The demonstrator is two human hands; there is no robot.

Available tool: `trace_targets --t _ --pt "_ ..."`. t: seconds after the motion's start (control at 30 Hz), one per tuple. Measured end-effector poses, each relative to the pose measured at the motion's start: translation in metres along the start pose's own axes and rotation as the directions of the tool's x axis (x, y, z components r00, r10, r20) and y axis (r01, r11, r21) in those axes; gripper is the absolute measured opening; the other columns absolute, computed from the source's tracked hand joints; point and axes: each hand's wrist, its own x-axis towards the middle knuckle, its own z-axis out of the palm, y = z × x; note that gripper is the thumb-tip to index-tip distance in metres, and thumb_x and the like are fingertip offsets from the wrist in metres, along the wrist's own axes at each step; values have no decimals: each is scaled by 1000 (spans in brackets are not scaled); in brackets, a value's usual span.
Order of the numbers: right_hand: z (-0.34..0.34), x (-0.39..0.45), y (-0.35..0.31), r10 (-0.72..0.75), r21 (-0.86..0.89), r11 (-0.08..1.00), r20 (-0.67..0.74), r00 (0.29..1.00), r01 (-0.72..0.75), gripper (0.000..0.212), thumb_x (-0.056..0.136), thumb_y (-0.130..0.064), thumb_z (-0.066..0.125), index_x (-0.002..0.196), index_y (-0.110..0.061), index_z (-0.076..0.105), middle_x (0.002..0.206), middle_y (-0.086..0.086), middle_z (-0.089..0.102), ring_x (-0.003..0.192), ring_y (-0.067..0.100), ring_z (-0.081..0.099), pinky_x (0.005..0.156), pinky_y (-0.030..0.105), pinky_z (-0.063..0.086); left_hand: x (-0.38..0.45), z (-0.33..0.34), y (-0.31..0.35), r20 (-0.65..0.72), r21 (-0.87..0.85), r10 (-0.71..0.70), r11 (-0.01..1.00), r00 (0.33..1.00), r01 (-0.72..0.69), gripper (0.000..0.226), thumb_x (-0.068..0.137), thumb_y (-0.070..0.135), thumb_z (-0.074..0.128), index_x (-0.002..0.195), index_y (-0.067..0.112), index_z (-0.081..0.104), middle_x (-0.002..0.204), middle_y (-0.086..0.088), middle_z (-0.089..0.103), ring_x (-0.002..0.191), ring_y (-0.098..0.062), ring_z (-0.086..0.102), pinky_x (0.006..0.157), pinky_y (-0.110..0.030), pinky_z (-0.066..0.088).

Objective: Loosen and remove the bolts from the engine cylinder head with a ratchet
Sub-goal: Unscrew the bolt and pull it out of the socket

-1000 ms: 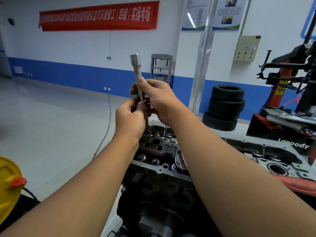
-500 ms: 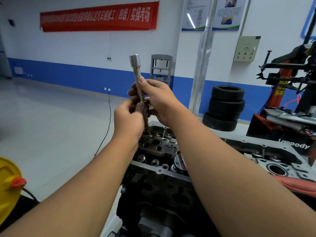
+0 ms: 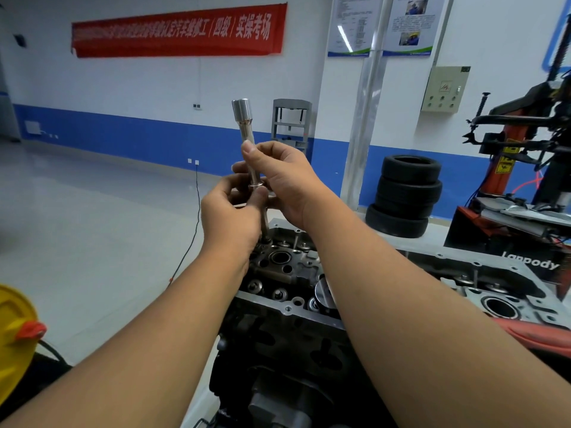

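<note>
A long silver socket extension [image 3: 245, 131] stands nearly upright above the far end of the engine cylinder head [image 3: 287, 267]. A dark bolt shank [image 3: 265, 222] hangs from its lower end, with the tip just above the head. My right hand [image 3: 287, 180] pinches the silver shaft with thumb and fingers. My left hand [image 3: 230, 211] pinches the joint where a washer sits between shaft and bolt. No ratchet handle is in view.
A second cylinder head [image 3: 494, 291] lies at the right with a red-handled tool [image 3: 537, 333] across it. Stacked tyres [image 3: 404, 196] and a red tyre machine [image 3: 525, 168] stand behind. A yellow container [image 3: 15, 332] is at the left, and a black cable [image 3: 193, 223] runs over the floor.
Both hands and the extension have stayed almost in place; the tool has risen only slightly and my fingers have shifted a little on it.
</note>
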Motion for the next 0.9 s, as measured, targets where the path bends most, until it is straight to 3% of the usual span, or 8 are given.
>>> trace_targets --t 0.1,0.27,0.37,0.47,0.57,0.67,0.77,0.9 --pt "1 0 1 -22 4 1000 2 1000 22 21 99 -31 70 97 -11 65 106 13 77 77 23 71 69 43 63 1 -1 -1 3 3 -3 1000 1000 3 17 90 20 82 98 31 73 93 0 76 93 -28 76 84 -60 62" --pt "0 2 0 -11 -38 999 -11 1000 10 26 105 -38 59 97 -14 68 103 8 78 67 11 69 49 26 50 -1 2 0 68 1 -36 999 997 36 34 109 21 49 96 36 77 93 3 80 97 -20 77 95 -55 59" --pt "0 1 -1 15 -4 1000 5 1000 -15 29 103 -38 63 103 -10 69 99 9 77 72 18 72 53 33 57 0 1 0 21 -1 -30 1000 999 30 28 108 17 52 98 32 73 96 -1 79 95 -24 77 90 -56 61" --pt "-1 1 1 -3 -18 1000 1 1000 3 23 96 -32 73 99 -11 66 98 9 76 79 23 72 73 51 63 0 0 0 -4 -4 -8 1000 1000 8 14 100 16 69 98 30 69 96 -3 76 88 -26 78 79 -57 64" --pt "-1 0 2 -20 -18 1000 -1 1000 20 19 96 -30 74 92 -14 66 101 10 77 80 23 71 75 49 62 0 0 1 2 -13 -9 1000 1000 9 11 93 21 79 98 27 70 93 -1 76 84 -28 78 76 -60 63" --pt "-1 1 2 -18 -72 997 -7 1000 17 21 96 -36 73 88 -17 68 101 7 77 73 17 67 59 35 56 -3 2 3 65 -27 -18 999 998 19 20 107 24 56 99 30 74 96 1 79 94 -20 77 92 -56 61" --pt "-1 2 2 3 -64 998 1 1000 -3 24 98 -38 70 90 -16 69 97 4 76 67 12 67 50 27 51 -4 3 4 68 4 -19 1000 998 19 30 109 18 50 98 35 71 100 0 79 95 -20 77 92 -53 61" --pt "-1 2 2 -5 -40 999 1 1000 5 22 95 -33 75 97 -13 67 95 5 76 78 18 72 65 37 59 -2 1 2 2 2 -1 1000 1000 1 11 99 19 72 99 30 69 95 -4 77 87 -31 77 81 -61 62"
